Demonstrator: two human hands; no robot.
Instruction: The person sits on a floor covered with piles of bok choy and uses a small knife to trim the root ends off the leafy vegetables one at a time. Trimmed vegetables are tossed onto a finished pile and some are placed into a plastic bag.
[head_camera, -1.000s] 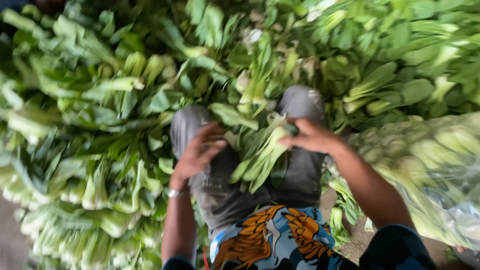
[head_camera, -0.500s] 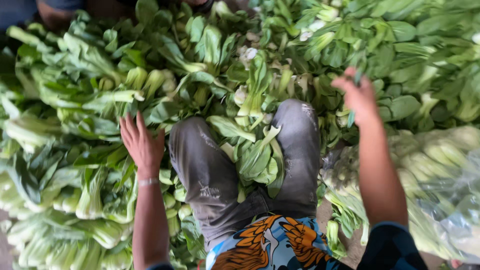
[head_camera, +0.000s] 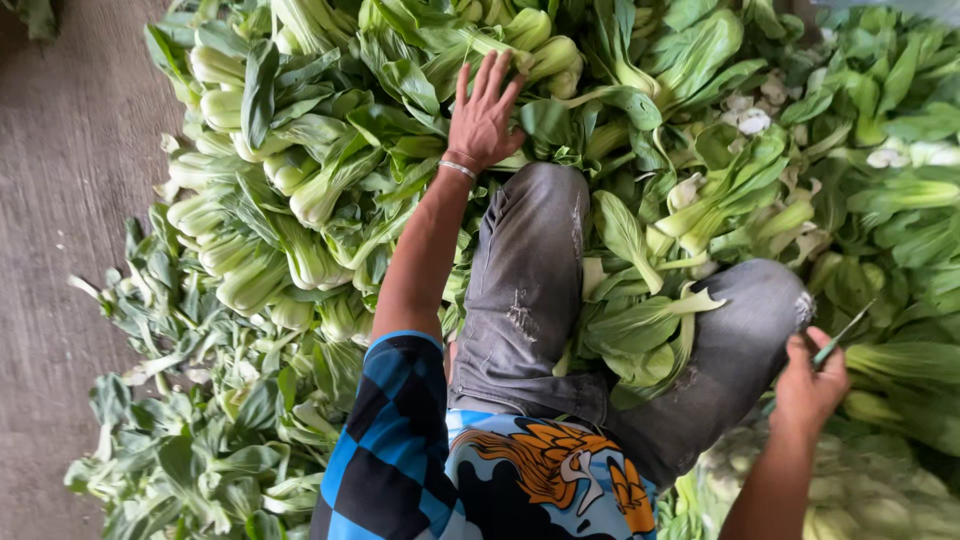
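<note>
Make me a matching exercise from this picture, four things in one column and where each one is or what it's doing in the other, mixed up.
Things:
1. left hand
2. right hand
3. loose leaves
4. bracelet

Places or states:
A. lying in the lap between the grey-trousered knees
B. around the left wrist
C. fingers spread, stretched out over the heap of greens
D. closed on a thin green blade beside the right knee

Pairs: 1-C, 2-D, 3-A, 4-B

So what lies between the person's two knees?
In the head view, loose bok choy lies in the lap between the grey-trousered knees; the left hand and right hand are off to either side.
</note>
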